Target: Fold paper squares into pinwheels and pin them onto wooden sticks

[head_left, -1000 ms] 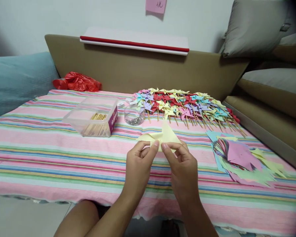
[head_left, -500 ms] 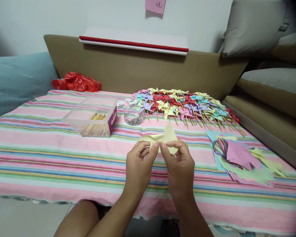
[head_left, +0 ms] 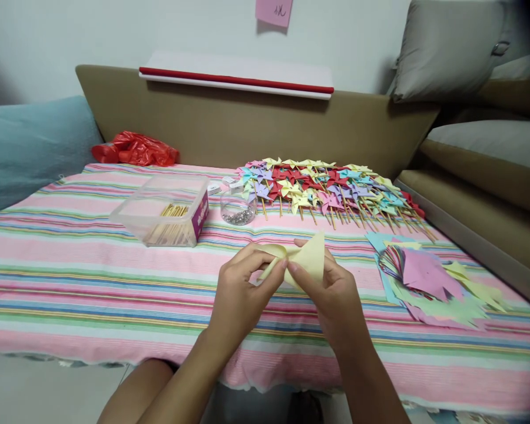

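A pale yellow paper pinwheel (head_left: 310,259), partly folded, is held up between both hands above the striped cloth (head_left: 115,300). My left hand (head_left: 242,282) pinches its middle and left side between thumb and fingers, where one flap curls over. From the other side my right hand (head_left: 331,288) grips it, thumb pressed near the centre and fingers mostly behind the paper. The two thumb tips nearly meet. The fingers' hold behind the sheet is hidden.
Behind the hands stand a clear box of sticks (head_left: 159,218) and a round tub of small metal pins (head_left: 238,212). Finished pinwheels (head_left: 327,188) lie in rows at the back right. Cut coloured paper (head_left: 428,277) is piled at right. A red plastic bag (head_left: 136,148) lies back left.
The paper has been turned and its upright point now leans right. My right hand has shifted slightly right, and my left hand slightly left; both still grip the paper.
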A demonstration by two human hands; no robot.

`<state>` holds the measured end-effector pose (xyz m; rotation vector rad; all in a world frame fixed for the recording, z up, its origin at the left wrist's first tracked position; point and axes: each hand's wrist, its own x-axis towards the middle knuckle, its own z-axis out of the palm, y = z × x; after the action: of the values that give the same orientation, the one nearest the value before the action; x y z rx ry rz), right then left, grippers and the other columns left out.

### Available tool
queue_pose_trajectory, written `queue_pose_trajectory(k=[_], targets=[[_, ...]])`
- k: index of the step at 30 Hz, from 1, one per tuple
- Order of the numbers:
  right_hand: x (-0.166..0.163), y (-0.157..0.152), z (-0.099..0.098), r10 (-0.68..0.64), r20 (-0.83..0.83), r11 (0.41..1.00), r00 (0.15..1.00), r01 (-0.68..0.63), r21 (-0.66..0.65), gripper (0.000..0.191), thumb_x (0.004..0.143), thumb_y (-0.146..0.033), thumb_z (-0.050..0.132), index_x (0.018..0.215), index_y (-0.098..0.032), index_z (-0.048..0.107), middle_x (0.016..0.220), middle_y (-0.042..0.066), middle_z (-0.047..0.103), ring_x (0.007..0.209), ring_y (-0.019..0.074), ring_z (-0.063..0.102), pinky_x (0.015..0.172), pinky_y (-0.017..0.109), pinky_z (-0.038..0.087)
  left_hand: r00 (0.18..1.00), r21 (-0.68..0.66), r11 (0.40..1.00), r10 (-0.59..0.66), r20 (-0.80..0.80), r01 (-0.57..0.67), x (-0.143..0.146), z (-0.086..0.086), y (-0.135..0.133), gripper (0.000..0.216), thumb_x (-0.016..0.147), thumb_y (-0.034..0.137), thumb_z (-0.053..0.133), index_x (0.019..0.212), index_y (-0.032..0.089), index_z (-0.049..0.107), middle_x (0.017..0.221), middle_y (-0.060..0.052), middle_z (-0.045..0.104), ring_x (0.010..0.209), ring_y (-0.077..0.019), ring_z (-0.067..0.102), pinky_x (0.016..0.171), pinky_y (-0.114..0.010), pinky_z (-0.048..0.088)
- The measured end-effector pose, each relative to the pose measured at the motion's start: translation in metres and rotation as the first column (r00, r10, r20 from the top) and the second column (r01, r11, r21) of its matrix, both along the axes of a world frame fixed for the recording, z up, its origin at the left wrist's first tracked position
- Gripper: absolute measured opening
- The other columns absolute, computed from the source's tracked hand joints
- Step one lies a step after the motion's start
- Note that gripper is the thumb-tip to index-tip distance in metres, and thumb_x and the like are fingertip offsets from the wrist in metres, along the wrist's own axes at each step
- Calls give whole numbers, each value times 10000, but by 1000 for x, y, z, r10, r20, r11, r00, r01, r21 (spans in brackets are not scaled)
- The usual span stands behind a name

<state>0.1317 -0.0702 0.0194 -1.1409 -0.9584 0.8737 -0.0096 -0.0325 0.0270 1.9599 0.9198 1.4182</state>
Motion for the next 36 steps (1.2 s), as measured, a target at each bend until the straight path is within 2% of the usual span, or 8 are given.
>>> queue_pose_trajectory(k=[7, 10, 13, 18, 26, 30, 33, 36], targets=[[-5, 3, -6, -17, -151, 1000, 988, 13, -27, 337, 734, -349, 829, 1046, -232, 780, 1195, 72, 715, 1080, 290, 669, 904, 395, 531, 984, -220, 965, -114, 139, 143, 0, 2, 3, 87, 890, 264, 699, 832, 200, 711, 924, -36, 700, 879, -172, 644, 770, -262, 493], [-14, 5, -5, 27, -440, 999, 898, -17, 27, 365, 773, -335, 801, 1117, -223, 749, 1092, 54, 756, 1099, 264, 672, 1002, 410, 505, 916, -478, 829, -97, 390, 291, 6, -1, 1, 309, 825, 323, 774, 1104, 225, 683, 1097, -45, 688, 914, -172, 664, 793, -263, 511], [-24, 7, -4, 98, -647, 995, 757, -77, 61, 350, 811, -323, 762, 1147, -230, 733, 1097, 42, 756, 1080, 230, 679, 1018, 398, 511, 866, -584, 703, -92, 492, 406, 15, -7, -5, 462, 763, 311, 828, 1180, 213, 657, 1025, -42, 684, 867, -161, 651, 796, -267, 509], [-37, 7, -9, 83, -751, 995, 655, -101, 22, 310, 808, -333, 767, 1097, -223, 743, 1040, 31, 759, 1048, 198, 688, 999, 347, 533, 887, -549, 787, 3, 461, 282, 28, -11, -14, 215, 808, 352, 785, 905, 167, 733, 879, -25, 645, 817, -144, 573, 755, -245, 473], [-50, 7, -13, -3, -704, 998, 710, -39, -43, 206, 759, -301, 816, 940, -218, 761, 1008, 21, 782, 1103, 225, 697, 993, 350, 542, 825, -578, 783, 161, 542, 228, 28, -10, -15, 243, 831, 373, 764, 745, 155, 699, 703, 6, 624, 699, -114, 542, 654, -207, 448], [-48, 8, -12, 36, -617, 999, 786, -53, -9, 415, 850, -425, 707, 1193, -195, 679, 1149, 79, 754, 1162, 267, 675, 997, 415, 543, 767, -600, 753, 207, 607, 271, 26, -13, -8, 273, 814, 405, 774, 749, 156, 684, 709, 13, 607, 675, -109, 535, 625, -209, 443], [-38, 5, -14, -21, -542, 999, 840, 31, 9, 596, 922, -468, 601, 1456, -293, 404, 1200, 71, 719, 1127, 248, 690, 960, 454, 558, 696, -598, 745, 261, 669, 296, 20, -13, 0, 285, 772, 413, 810, 781, 152, 697, 765, -2, 637, 702, -112, 558, 631, -203, 453], [-25, 1, -17, -51, -205, 992, 977, 73, 100, 728, 888, -320, 696, 1498, -381, 304, 1287, 60, 654, 1084, 214, 688, 1005, 460, 524, 643, -601, 734, 300, 704, 316, 14, -11, 6, 306, 710, 389, 860, 792, 139, 703, 801, -18, 659, 720, -115, 582, 623, -194, 457]])
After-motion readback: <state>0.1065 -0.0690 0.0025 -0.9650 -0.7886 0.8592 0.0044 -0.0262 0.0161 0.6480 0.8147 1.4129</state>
